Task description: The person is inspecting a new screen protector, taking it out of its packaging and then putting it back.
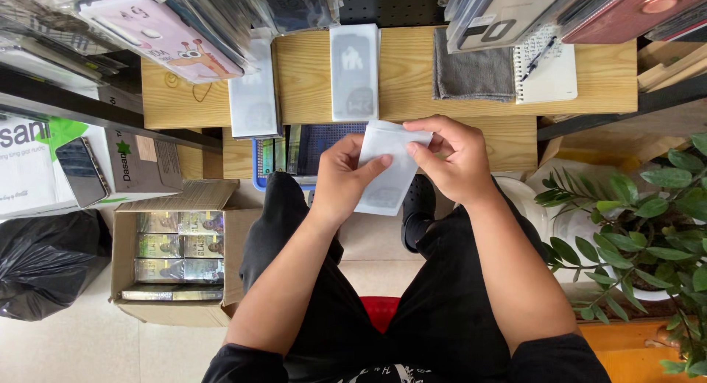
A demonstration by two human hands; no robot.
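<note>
Two hands are holding my white packet [384, 166] above my lap: left hand [345, 175] pinching its side, right hand [451, 156] gripping the top corner. I think pulling unevenly could tear it or drop it.

Your left hand [345, 178] and right hand [453, 158] share a grip on a thin white sleeve [389, 169] that looks like matt paper or frosted plastic; which one is hard to tell. The surface [412, 74] ahead of you is pale wood with a smooth, faintly grained finish, carrying a folded grey cloth [473, 74] with a soft nap and two glossy clear-plastic packets [354, 72]. Beside your leg the box [177, 254] is rough brown cardboard, and the black bag [48, 261] is shiny, crinkled plastic.
</note>
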